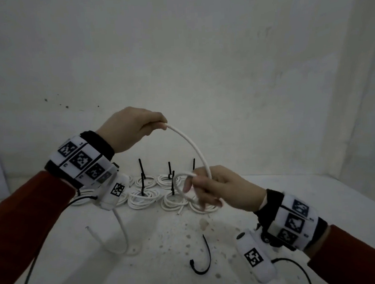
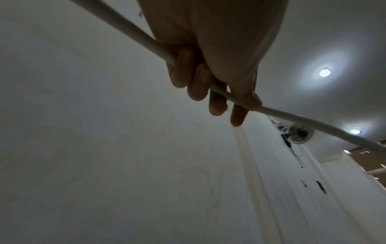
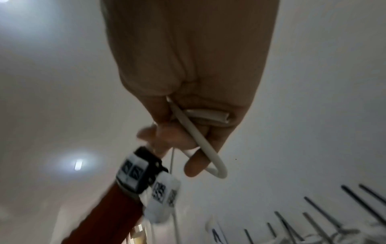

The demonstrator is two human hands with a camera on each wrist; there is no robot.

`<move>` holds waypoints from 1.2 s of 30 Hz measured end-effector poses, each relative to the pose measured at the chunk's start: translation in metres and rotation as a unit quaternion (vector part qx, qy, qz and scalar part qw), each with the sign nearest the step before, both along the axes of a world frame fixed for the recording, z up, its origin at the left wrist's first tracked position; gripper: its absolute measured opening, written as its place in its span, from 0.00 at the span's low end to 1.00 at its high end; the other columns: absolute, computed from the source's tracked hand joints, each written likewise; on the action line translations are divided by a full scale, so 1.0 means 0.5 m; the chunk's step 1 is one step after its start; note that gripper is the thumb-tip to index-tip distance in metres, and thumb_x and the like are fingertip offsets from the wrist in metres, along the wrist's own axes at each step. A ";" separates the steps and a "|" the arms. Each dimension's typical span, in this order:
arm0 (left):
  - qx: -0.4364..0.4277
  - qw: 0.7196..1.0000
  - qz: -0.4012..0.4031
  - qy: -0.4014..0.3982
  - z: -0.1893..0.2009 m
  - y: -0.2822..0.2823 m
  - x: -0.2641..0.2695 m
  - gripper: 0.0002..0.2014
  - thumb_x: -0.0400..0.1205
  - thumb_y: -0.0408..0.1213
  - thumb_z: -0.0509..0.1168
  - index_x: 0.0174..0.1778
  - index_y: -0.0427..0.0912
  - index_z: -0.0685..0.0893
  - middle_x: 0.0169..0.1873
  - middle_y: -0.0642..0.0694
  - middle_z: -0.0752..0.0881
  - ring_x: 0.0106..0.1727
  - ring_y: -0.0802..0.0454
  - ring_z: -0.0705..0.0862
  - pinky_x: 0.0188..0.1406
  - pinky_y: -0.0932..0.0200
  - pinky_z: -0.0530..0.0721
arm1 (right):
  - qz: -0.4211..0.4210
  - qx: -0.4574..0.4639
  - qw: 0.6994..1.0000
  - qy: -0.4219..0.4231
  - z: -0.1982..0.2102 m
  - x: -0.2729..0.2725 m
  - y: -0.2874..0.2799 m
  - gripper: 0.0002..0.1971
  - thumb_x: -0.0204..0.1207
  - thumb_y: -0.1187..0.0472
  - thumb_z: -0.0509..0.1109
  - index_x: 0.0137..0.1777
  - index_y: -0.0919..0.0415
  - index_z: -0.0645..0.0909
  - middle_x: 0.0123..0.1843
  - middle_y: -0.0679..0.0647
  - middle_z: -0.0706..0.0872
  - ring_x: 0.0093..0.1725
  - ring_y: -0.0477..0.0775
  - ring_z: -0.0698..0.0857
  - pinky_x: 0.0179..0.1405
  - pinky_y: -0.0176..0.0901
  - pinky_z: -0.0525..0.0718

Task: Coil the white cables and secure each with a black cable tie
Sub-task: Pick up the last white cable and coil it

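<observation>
Above the finished coils (image 1: 144, 198), the right hand (image 1: 217, 190) pinches the white cable (image 1: 195, 150) into a first loop; the left hand (image 1: 133, 127), fingers curled round it, probably feeds slack.

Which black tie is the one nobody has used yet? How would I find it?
Start at the white table and find the rows of coiled white cables near the wall, each with a black tie sticking up. Come toward the person, below the right hand. The loose black cable tie lies there alone, flat and hook-shaped, around no cable.
</observation>
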State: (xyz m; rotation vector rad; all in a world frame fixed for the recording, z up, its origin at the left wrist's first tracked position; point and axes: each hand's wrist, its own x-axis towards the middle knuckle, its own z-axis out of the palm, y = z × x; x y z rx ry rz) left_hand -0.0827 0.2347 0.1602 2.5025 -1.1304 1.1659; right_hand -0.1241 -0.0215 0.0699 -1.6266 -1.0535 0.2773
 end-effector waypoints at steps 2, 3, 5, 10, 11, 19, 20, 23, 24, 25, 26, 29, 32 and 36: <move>-0.005 0.999 -0.005 0.038 -0.018 0.023 0.019 0.30 0.79 0.69 0.42 0.47 0.53 0.83 0.25 0.56 0.77 0.29 0.57 0.77 0.30 0.67 0.73 | 0.005 0.128 0.986 0.111 0.006 0.006 -0.015 0.19 0.76 0.44 0.69 0.46 0.63 0.82 0.20 0.43 0.66 0.17 0.41 0.61 0.20 0.35 0.64; -0.013 0.999 -0.007 0.051 -0.029 0.035 0.026 0.27 0.80 0.68 0.44 0.45 0.56 0.83 0.24 0.55 0.77 0.30 0.57 0.77 0.29 0.70 0.71 | -0.001 0.177 0.974 0.143 0.013 0.009 -0.026 0.20 0.76 0.42 0.67 0.46 0.62 0.83 0.20 0.43 0.64 0.17 0.40 0.58 0.19 0.33 0.59; -0.041 0.996 -0.003 0.078 -0.053 0.055 0.036 0.14 0.80 0.63 0.50 0.42 0.64 0.79 0.27 0.51 0.80 0.28 0.57 0.77 0.28 0.70 0.69 | -0.011 0.254 0.950 0.183 0.028 0.010 -0.052 0.25 0.81 0.43 0.56 0.45 0.62 0.86 0.20 0.44 0.59 0.18 0.43 0.52 0.20 0.37 0.52; -0.094 0.992 -0.004 0.080 -0.093 0.064 0.032 0.11 0.81 0.55 0.51 0.40 0.63 0.77 0.35 0.52 0.81 0.27 0.56 0.75 0.28 0.71 0.69 | -0.028 0.207 0.952 0.226 0.034 0.014 -0.088 0.32 0.81 0.41 0.46 0.35 0.61 0.84 0.19 0.46 0.51 0.17 0.46 0.49 0.19 0.39 0.53; -0.111 0.992 -0.002 0.053 -0.090 0.065 0.031 0.10 0.82 0.54 0.51 0.40 0.63 0.77 0.32 0.50 0.80 0.28 0.55 0.76 0.28 0.70 0.70 | -0.045 0.150 0.964 0.217 0.028 0.014 -0.084 0.33 0.80 0.38 0.45 0.31 0.60 0.81 0.18 0.45 0.52 0.17 0.46 0.50 0.20 0.39 0.51; -0.130 0.984 0.025 -0.116 -0.032 0.016 0.001 0.16 0.85 0.44 0.56 0.47 0.38 0.83 0.31 0.56 0.74 0.29 0.51 0.74 0.28 0.51 0.78 | -0.151 -0.222 0.962 -0.054 -0.009 -0.027 -0.021 0.32 0.77 0.29 0.52 0.23 0.53 0.62 0.22 0.49 0.66 0.24 0.50 0.65 0.30 0.40 0.65; -0.127 0.984 0.024 -0.122 -0.028 0.008 -0.001 0.15 0.85 0.44 0.56 0.48 0.38 0.83 0.31 0.55 0.74 0.30 0.50 0.75 0.28 0.51 0.78 | -0.160 -0.258 0.949 -0.089 -0.012 -0.033 -0.012 0.32 0.78 0.29 0.51 0.23 0.54 0.63 0.22 0.49 0.68 0.23 0.49 0.67 0.32 0.41 0.69; -0.099 0.986 0.031 -0.129 -0.021 -0.003 -0.001 0.12 0.86 0.46 0.55 0.50 0.43 0.80 0.32 0.49 0.81 0.31 0.46 0.79 0.28 0.47 0.80 | -0.178 -0.311 0.924 -0.137 -0.028 -0.033 0.010 0.30 0.85 0.39 0.47 0.26 0.56 0.72 0.23 0.48 0.72 0.24 0.44 0.71 0.40 0.45 0.74; -0.090 0.987 0.036 -0.126 -0.020 -0.005 0.000 0.11 0.86 0.47 0.55 0.51 0.45 0.78 0.34 0.46 0.83 0.32 0.44 0.80 0.28 0.46 0.81 | -0.179 -0.311 0.924 -0.130 -0.033 -0.030 0.014 0.30 0.86 0.42 0.47 0.29 0.56 0.76 0.24 0.48 0.73 0.25 0.44 0.72 0.42 0.46 0.76; -0.084 0.988 0.042 -0.123 -0.020 -0.005 0.003 0.11 0.86 0.48 0.55 0.51 0.47 0.77 0.36 0.44 0.85 0.33 0.42 0.82 0.29 0.45 0.81 | -0.175 -0.300 0.931 -0.113 -0.038 -0.025 0.015 0.29 0.87 0.44 0.47 0.32 0.56 0.79 0.24 0.48 0.74 0.26 0.45 0.73 0.41 0.46 0.76; -0.079 0.988 0.051 -0.120 -0.022 -0.005 0.006 0.12 0.85 0.49 0.54 0.51 0.47 0.78 0.37 0.44 0.85 0.34 0.42 0.82 0.29 0.46 0.82 | -0.162 -0.273 0.945 -0.082 -0.041 -0.020 0.013 0.27 0.87 0.46 0.49 0.34 0.58 0.80 0.24 0.48 0.74 0.25 0.46 0.72 0.38 0.46 0.75; -0.048 0.987 0.124 -0.084 -0.030 0.010 0.020 0.17 0.85 0.52 0.53 0.52 0.44 0.82 0.37 0.45 0.84 0.36 0.41 0.82 0.30 0.49 0.79 | -0.053 -0.114 0.990 0.056 -0.035 -0.007 -0.009 0.22 0.83 0.50 0.54 0.39 0.64 0.81 0.21 0.46 0.67 0.22 0.48 0.63 0.27 0.42 0.64; 0.000 0.988 0.151 0.036 -0.056 0.032 0.039 0.19 0.86 0.51 0.52 0.53 0.45 0.85 0.30 0.53 0.76 0.33 0.47 0.76 0.32 0.53 0.75 | 0.050 0.100 0.980 0.167 -0.006 -0.002 -0.036 0.19 0.80 0.46 0.62 0.41 0.60 0.84 0.20 0.45 0.62 0.19 0.47 0.56 0.23 0.39 0.57; -0.031 0.989 0.082 0.119 -0.115 0.033 0.043 0.22 0.81 0.50 0.50 0.59 0.45 0.85 0.26 0.59 0.74 0.28 0.59 0.74 0.31 0.57 0.75 | 0.001 0.346 0.905 0.246 0.029 0.003 -0.063 0.24 0.83 0.47 0.50 0.43 0.62 0.82 0.22 0.47 0.54 0.18 0.46 0.51 0.18 0.37 0.57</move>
